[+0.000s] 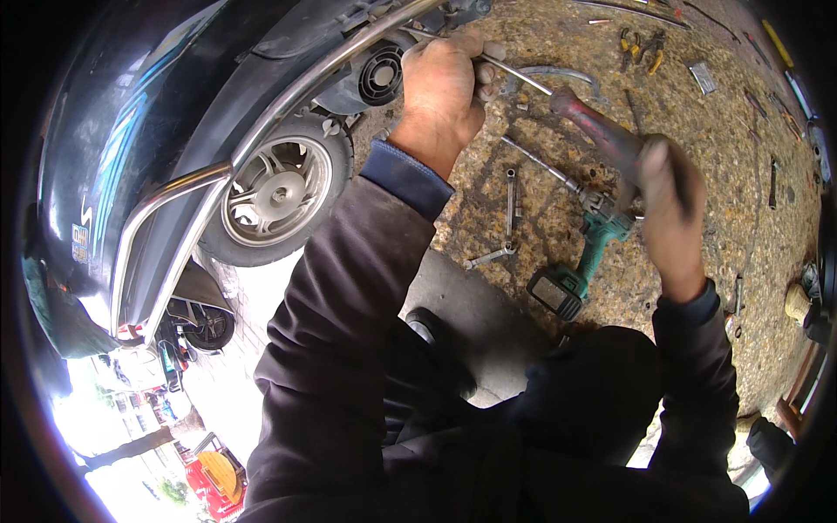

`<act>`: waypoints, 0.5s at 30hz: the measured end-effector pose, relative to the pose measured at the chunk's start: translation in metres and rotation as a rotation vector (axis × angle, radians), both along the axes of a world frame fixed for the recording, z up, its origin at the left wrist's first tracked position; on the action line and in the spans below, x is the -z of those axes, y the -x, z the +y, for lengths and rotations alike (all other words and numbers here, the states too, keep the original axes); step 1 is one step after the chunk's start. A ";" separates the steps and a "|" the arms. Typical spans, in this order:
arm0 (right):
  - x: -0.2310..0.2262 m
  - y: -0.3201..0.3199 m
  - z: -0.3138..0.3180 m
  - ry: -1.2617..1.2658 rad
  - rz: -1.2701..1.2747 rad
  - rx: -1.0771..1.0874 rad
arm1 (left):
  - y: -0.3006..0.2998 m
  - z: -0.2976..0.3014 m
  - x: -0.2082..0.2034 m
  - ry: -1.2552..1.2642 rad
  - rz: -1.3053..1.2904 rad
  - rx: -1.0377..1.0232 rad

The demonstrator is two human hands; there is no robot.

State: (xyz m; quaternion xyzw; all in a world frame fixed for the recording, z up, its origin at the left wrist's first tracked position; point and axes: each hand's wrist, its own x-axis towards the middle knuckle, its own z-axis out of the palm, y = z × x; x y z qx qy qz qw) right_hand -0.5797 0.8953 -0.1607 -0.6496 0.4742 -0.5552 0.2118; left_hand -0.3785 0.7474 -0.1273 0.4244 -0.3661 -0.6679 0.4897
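A long screwdriver (pixel 597 129) with a worn red and black handle slants between my two hands. My left hand (pixel 438 85) is closed around its metal shaft, close beside the chrome side rail (pixel 324 71) of a dark scooter (pixel 187 105). The shaft's far end runs in toward the scooter, and its tip is hidden. My right hand (pixel 673 196) is closed on the butt of the handle, a little smeared by motion. Beneath that hand a green cordless power driver (pixel 597 244) with a long socket bit lies on the ground.
The scooter's wheel (pixel 279 193) and round fan cover (pixel 381 77) are at the upper left. Wrenches (pixel 511 209) lie near the driver. Yellow-handled pliers (pixel 652 57), a curved grey piece (pixel 567 74) and several tools are scattered on the stained ground. My shoe (pixel 425 325) shows below.
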 end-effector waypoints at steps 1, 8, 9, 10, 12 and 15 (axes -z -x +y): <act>0.002 -0.004 0.003 0.181 0.353 0.195 | -0.001 -0.001 0.000 0.003 0.040 0.017; -0.001 -0.021 0.005 -0.281 -0.376 0.076 | 0.002 -0.003 0.002 0.027 -0.036 0.019; -0.005 -0.020 0.004 -0.315 -0.435 0.051 | 0.003 -0.002 0.002 0.034 -0.044 -0.007; -0.009 -0.018 0.001 -0.275 -0.205 0.098 | 0.002 -0.003 0.000 0.030 -0.003 0.027; -0.016 -0.010 -0.011 0.147 0.295 0.159 | 0.000 -0.003 -0.001 0.041 0.037 0.060; -0.019 -0.003 -0.017 0.217 0.602 0.179 | -0.008 -0.008 0.005 0.074 0.077 0.080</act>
